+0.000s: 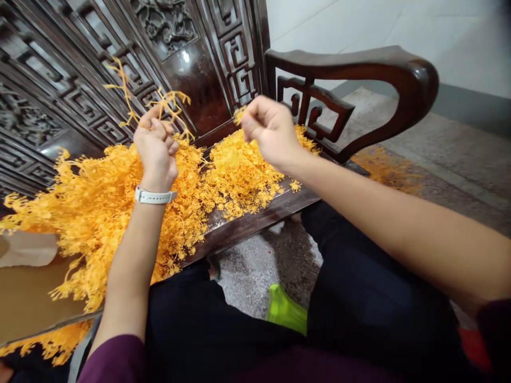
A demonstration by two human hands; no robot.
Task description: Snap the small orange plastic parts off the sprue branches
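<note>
Your left hand (156,146) grips branched yellow stems (128,100), farther from armrest (359,65). Your right hand (271,127), nearer armrest, pinches small yellow piece (239,115); exact form too blurred to tell. Floret pile (239,170) lies on tabletop (253,222) near armrest; larger sprig heap (91,197) well apart from armrest. Blurred yellow scatter (387,169) on floor (459,154) beyond armrest.
</note>
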